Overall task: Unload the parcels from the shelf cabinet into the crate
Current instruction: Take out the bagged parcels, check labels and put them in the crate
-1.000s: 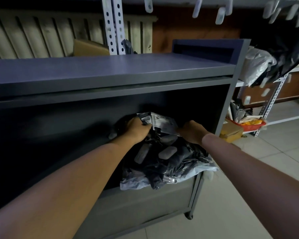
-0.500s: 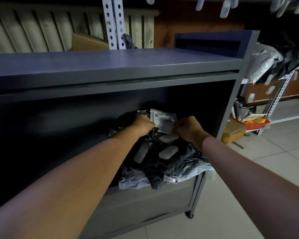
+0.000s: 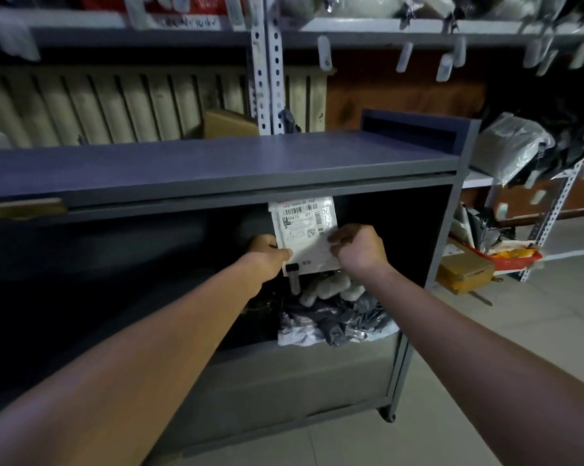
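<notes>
A flat white parcel with barcode labels is held upright in front of the grey shelf cabinet, its top edge near the underside of the cabinet top. My left hand pinches its left edge and my right hand pinches its right edge. Below them, a heap of black and grey bagged parcels lies at the right end of the cabinet's dark lower shelf. No crate is in view.
Behind the cabinet stand metal racks with hanging tags and bagged goods. To the right, on the tiled floor, sit a cardboard box and a red basket under a low rack shelf. The cabinet stands on castors.
Both hands have lifted the white parcel up off the heap, from low on the shelf to the top of the opening. The camera has tilted upward.
</notes>
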Motion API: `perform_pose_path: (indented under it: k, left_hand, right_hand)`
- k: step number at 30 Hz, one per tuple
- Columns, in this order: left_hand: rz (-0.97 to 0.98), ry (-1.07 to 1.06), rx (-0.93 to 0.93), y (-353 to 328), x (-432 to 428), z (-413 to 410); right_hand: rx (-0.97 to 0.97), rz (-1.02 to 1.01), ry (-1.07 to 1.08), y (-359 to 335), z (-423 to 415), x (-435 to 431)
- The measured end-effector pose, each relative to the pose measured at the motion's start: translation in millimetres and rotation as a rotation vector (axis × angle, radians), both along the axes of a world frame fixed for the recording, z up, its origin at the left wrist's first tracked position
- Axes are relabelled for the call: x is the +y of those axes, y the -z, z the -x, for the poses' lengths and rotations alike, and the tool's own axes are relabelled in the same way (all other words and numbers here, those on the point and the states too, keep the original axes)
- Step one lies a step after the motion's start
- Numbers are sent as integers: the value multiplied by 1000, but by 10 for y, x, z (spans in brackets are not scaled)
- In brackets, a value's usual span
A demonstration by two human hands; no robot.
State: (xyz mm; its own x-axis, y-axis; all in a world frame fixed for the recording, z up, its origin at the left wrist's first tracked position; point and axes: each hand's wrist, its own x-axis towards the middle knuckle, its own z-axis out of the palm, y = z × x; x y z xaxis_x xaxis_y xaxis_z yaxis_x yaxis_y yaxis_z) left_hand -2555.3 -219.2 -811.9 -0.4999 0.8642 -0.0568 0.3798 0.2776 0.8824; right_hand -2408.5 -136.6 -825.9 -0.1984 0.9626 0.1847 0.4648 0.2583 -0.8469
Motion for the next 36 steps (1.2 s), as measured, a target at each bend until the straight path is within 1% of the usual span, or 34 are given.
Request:
perform_pose_path:
  k: [3, 7, 11, 16, 19, 22, 28, 30, 36]
  left_hand:
    - [-49, -50, -59, -115, -457, 126]
    - [-41, -98, -84, -167, -1135, 303]
    - [-41, -166, -148, -126, -1796, 556]
    - [-75, -243, -187, -15, -2649, 924]
    - [-82, -295, -183, 84, -3148, 1129]
    - [-92, -356, -166, 197, -3604, 1333]
    - [-99, -482, -132, 454, -4362, 1659]
    - [-108, -522, -156, 540, -4578, 1731]
    - [-147, -619, -208, 760, -5116, 1902]
  right_hand:
    - [-18, -41, -57, -169, 126, -425]
    - [-12, -23, -156, -174, 357, -1005]
    - [75, 17, -251, -104, 608, -1606]
    - [188, 92, -368, 62, 1040, -2290]
    - [269, 165, -442, 183, 1309, -2694]
    - [301, 215, -517, 318, 1576, -3076]
    - [307, 312, -619, 607, 2057, -3722]
    - [303, 329, -654, 651, 2191, -3920]
    - [194, 260, -747, 858, 2512, -4326]
